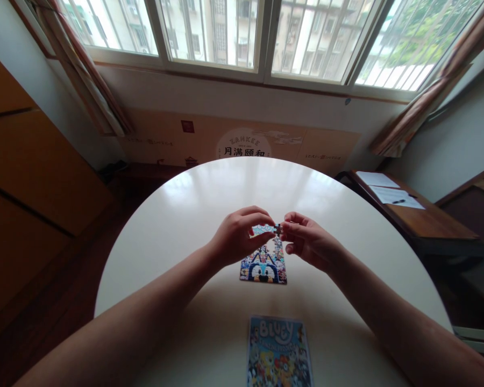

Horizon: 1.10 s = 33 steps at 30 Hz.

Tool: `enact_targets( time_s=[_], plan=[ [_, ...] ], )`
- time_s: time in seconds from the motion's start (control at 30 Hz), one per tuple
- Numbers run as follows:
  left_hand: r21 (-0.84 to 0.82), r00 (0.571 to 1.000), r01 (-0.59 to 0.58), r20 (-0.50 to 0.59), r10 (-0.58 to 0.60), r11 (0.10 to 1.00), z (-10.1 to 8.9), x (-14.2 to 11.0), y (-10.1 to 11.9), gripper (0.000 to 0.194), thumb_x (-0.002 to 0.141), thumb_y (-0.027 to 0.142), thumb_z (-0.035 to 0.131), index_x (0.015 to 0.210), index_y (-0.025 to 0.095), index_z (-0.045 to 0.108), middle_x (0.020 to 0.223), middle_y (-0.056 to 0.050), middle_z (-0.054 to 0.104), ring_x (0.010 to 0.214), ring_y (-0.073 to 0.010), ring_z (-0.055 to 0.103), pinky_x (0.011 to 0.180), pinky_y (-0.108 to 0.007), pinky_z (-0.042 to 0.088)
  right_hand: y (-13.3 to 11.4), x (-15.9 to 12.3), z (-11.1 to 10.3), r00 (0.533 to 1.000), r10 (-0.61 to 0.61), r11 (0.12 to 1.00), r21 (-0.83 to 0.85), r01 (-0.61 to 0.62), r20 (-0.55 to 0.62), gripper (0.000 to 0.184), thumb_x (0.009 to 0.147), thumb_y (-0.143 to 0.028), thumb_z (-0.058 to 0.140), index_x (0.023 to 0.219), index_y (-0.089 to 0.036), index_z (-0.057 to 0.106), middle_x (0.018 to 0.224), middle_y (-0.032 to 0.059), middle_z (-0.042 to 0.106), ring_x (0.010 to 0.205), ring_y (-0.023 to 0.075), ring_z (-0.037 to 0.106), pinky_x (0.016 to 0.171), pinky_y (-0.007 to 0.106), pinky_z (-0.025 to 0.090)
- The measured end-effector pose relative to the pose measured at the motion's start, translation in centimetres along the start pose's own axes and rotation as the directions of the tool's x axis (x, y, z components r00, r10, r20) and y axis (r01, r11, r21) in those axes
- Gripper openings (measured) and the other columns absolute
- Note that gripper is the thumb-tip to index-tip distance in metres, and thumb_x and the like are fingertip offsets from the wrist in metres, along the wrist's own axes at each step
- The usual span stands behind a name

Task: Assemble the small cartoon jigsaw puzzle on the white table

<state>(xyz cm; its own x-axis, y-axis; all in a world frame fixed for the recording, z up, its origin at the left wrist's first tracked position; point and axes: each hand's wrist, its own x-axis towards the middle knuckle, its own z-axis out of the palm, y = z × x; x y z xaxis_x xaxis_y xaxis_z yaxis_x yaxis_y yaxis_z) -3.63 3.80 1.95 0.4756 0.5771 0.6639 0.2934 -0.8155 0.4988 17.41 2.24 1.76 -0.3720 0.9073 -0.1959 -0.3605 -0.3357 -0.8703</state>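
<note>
My left hand [240,235] is closed in a pinch on a light-blue puzzle piece [263,230], held just above the table. My right hand [306,241] is also closed, its fingertips pinching a small dark piece [278,228] that meets the right end of the left hand's piece. Directly below both hands a partly assembled colourful jigsaw puzzle [264,266] with a blue cartoon dog face lies flat on the round white table [185,215]. Its upper part is hidden behind my fingers.
A puzzle box or picture card [279,352] marked "Bluey" lies near the table's front edge. A wooden side desk [423,220] with papers [387,188] and a pen stands at the right. A wooden cabinet [28,183] stands left, windows with curtains behind.
</note>
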Motion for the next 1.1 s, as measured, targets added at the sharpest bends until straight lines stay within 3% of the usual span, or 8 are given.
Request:
enact_targets(
  time_s=[0.1, 0.27, 0.43, 0.7, 0.87, 1.0, 1.1],
  plan=[
    [0.006, 1.000, -0.004, -0.013, 0.005, 1.000, -0.1, 0.0, -0.1, 0.009, 0.087, 0.022, 0.071, 0.093, 0.017, 0.072, 0.097, -0.007, 0.073, 0.082, -0.0168, 0.070, 0.070, -0.030, 0.062, -0.2, 0.0, -0.1, 0.999, -0.011, 1.000, -0.030, 0.010, -0.043, 0.033, 0.071, -0.038, 0.087, 0.084, -0.021, 0.062, 0.071, -0.0022, 0.063, 0.065, 0.0134, 0.063, 0.040, 0.017, 0.044],
    [0.019, 1.000, -0.005, -0.004, 0.005, 1.000, -0.2, 0.0, -0.3, 0.010, 0.088, 0.024, 0.069, 0.094, 0.017, 0.072, 0.098, -0.008, 0.073, 0.083, -0.0169, 0.070, 0.070, -0.031, 0.062, -0.3, 0.2, -0.8, 0.985, -0.138, 0.981, -0.148, 0.122, -0.104, 0.031, 0.077, -0.043, 0.081, 0.089, -0.021, 0.063, 0.076, -0.0001, 0.064, 0.066, 0.0151, 0.063, 0.039, 0.020, 0.048],
    [0.026, 1.000, -0.002, 0.023, 0.002, 1.000, -0.2, -0.1, -0.6, 0.011, 0.089, 0.025, 0.069, 0.096, 0.017, 0.073, 0.099, -0.008, 0.072, 0.083, -0.0164, 0.070, 0.070, -0.030, 0.061, 0.0, 0.4, -1.3, 0.965, -0.263, 0.900, -0.367, 0.236, -0.025, 0.032, 0.078, -0.041, 0.080, 0.098, -0.020, 0.067, 0.085, 0.0038, 0.068, 0.074, 0.0176, 0.066, 0.043, 0.023, 0.053],
    [0.039, 0.993, -0.026, 0.115, 0.022, 0.999, -0.3, -0.1, -1.0, 0.012, 0.092, 0.024, 0.066, 0.100, 0.018, 0.073, 0.101, -0.008, 0.072, 0.084, -0.0162, 0.070, 0.072, -0.030, 0.060, 0.4, 0.5, -1.8, 0.975, -0.207, 0.874, -0.433, 0.220, 0.078, 0.039, 0.076, -0.038, 0.082, 0.107, -0.020, 0.065, 0.082, 0.0042, 0.071, 0.070, 0.0184, 0.068, 0.038, 0.021, 0.051],
    [0.037, 0.973, -0.011, 0.229, 0.002, 0.999, -0.1, -0.1, -1.1, 0.013, 0.090, 0.024, 0.067, 0.101, 0.020, 0.073, 0.102, -0.006, 0.072, 0.084, -0.0154, 0.069, 0.072, -0.029, 0.058, 0.0, 0.3, -2.1, 0.988, -0.102, 0.882, -0.449, 0.144, 0.117, 0.042, 0.074, -0.035, 0.084, 0.107, -0.019, 0.065, 0.086, 0.0061, 0.073, 0.073, 0.0204, 0.070, 0.039, 0.022, 0.053],
    [0.053, 0.959, 0.011, 0.282, -0.026, 0.999, 0.3, 0.0, -1.3, 0.014, 0.089, 0.025, 0.068, 0.101, 0.021, 0.074, 0.104, -0.006, 0.072, 0.086, -0.0162, 0.069, 0.074, -0.029, 0.057, -0.1, 0.0, -2.0, 0.994, -0.059, 0.878, -0.470, 0.097, 0.093, 0.039, 0.070, -0.033, 0.085, 0.101, -0.018, 0.066, 0.087, 0.0060, 0.072, 0.076, 0.0212, 0.071, 0.043, 0.023, 0.056],
    [0.041, 0.963, 0.047, 0.262, -0.057, 0.998, 0.4, 0.1, -1.5, 0.015, 0.086, 0.026, 0.070, 0.099, 0.019, 0.075, 0.098, -0.007, 0.073, 0.080, -0.0156, 0.069, 0.071, -0.029, 0.057, -0.1, 0.0, -1.7, 0.996, -0.079, 0.865, -0.492, 0.093, 0.049, 0.034, 0.069, -0.031, 0.084, 0.095, -0.016, 0.068, 0.081, 0.0050, 0.070, 0.074, 0.0206, 0.071, 0.045, 0.025, 0.057]
  ],
)
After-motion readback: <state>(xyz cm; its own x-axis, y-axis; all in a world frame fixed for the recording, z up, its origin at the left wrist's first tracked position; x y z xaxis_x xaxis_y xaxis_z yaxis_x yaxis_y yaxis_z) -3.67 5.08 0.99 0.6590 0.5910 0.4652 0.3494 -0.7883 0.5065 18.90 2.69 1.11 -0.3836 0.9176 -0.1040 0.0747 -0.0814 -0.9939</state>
